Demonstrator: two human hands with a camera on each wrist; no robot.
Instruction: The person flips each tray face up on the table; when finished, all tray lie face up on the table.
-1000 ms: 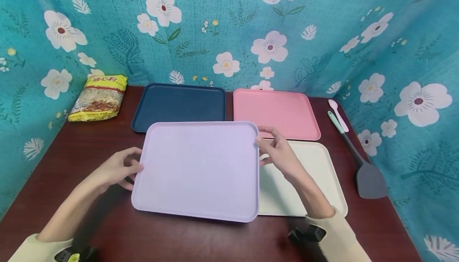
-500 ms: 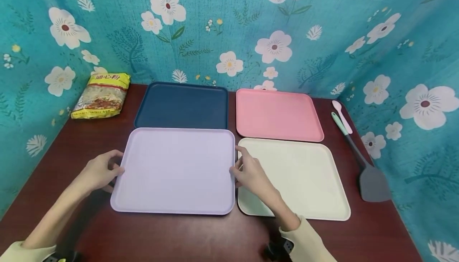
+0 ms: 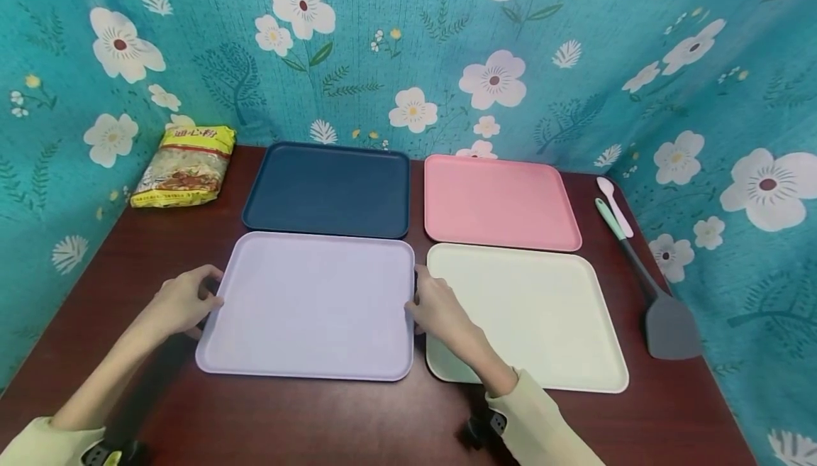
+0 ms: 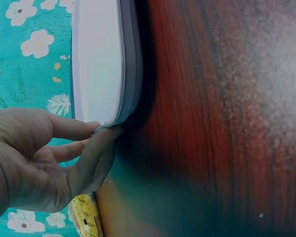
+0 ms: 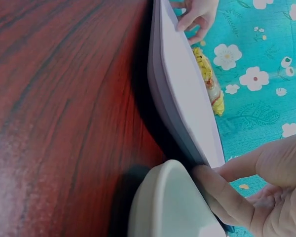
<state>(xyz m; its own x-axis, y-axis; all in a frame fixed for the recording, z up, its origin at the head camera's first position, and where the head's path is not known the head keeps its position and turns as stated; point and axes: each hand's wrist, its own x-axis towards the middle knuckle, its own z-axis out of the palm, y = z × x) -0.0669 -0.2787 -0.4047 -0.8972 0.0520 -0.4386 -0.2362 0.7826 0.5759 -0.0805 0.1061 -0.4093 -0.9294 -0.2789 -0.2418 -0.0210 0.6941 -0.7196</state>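
A lavender tray (image 3: 313, 306) lies level, low over the front middle of the table, with a dark shadow along its edge in both wrist views. My left hand (image 3: 181, 303) pinches its left edge, thumb on the rim and fingers underneath, as the left wrist view shows. On the opposite short side, my right hand (image 3: 440, 306) grips the tray's right edge in the same way. The right hand is in the narrow gap beside a cream tray (image 3: 523, 317), overlapping that tray's left rim in the head view.
Behind the lavender tray lies a navy tray (image 3: 328, 189), with a pink tray (image 3: 501, 200) to its right. A yellow food bag (image 3: 185, 167) sits at the back left. Along the right side lie a grey spatula (image 3: 670, 328) and a small pinkish-white spoon (image 3: 614, 207).
Both hands have brought the lavender tray down and to the left, off the cream tray it partly covered. Over the last half second it has settled slightly lower, showing more of the navy tray.
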